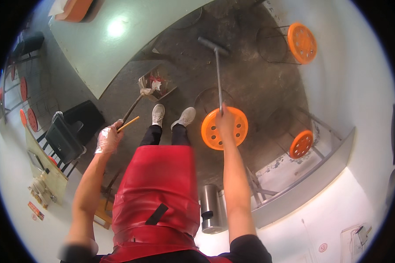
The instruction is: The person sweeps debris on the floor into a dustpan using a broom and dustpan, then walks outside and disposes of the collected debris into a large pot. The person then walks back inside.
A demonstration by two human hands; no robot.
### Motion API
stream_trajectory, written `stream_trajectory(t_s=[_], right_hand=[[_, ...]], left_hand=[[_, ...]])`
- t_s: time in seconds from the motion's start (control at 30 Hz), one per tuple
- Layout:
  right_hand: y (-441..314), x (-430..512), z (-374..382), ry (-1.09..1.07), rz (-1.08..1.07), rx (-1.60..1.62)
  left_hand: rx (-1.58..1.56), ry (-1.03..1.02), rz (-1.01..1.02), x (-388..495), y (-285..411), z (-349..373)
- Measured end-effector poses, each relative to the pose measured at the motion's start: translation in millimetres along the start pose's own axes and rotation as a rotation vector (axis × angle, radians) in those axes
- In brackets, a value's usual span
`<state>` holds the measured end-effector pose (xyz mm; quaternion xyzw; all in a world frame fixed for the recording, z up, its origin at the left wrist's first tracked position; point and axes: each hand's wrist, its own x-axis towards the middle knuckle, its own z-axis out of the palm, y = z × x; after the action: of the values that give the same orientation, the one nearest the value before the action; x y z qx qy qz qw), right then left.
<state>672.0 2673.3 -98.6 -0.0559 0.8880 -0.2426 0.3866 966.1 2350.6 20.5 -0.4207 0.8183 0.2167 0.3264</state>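
Observation:
My left hand (pixel 108 136), in a clear plastic glove, is closed around the handle of a long-handled dustpan (pixel 166 93). A thin yellowish stick (pixel 129 124) juts out of the same hand. White and red litter (pixel 156 84) lies in the pan, which rests on the floor beyond my shoes. My right hand (pixel 224 120), which looks bare, grips the grey pole of a broom (pixel 218 75). The broom's dark, wide head (pixel 214 45) is blurred, out on the dark floor. Below that hand, in the picture, is an orange round stool (pixel 209 128) with holes in its seat.
A pale green table (pixel 95 56) stands ahead on the left, with an orange object on its top. More orange stools (pixel 302 42) stand at the right by the wall and a long counter (pixel 302 194). Dark bins (pixel 64 139) are at left; a steel cylinder bin (pixel 210 197) stands near me.

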Motion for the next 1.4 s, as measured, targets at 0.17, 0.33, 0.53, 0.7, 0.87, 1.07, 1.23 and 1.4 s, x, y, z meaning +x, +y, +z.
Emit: stream_trajectory(t_s=[0.17, 0.33, 0.53, 0.7, 0.87, 1.07, 1.23, 1.4], right_hand=[[1, -89, -31, -0.038, -0.014, 0.111], [-42, 10, -32, 0.018, -0.225, -0.075], [4, 44, -24, -0.101, -0.311, -0.376], [52, -55, -67, -0.180, -0.235, -0.518], [37, -64, -66, -0.100, -0.273, -0.305], [-12, 24, -20, -0.045, -0.404, -0.410], [-5, 22, -33, -0.050, -0.263, -0.642], [29, -41, -84, -0.097, -0.279, -0.663]], left_hand=[[-0.014, 0.026, 0.028, -2, 5, -3], [-0.008, 0.057, 0.097, 4, 8, -7], [0.013, 0.021, 0.047, 6, 10, -8], [-0.010, 0.039, 0.047, 5, 4, -9], [-0.011, 0.016, 0.051, 1, -5, -4], [-0.084, 0.058, 0.043, -5, -5, 2], [-0.139, 0.022, -0.039, -16, 5, 10], [-0.213, -0.002, -0.096, -26, 15, 8]])
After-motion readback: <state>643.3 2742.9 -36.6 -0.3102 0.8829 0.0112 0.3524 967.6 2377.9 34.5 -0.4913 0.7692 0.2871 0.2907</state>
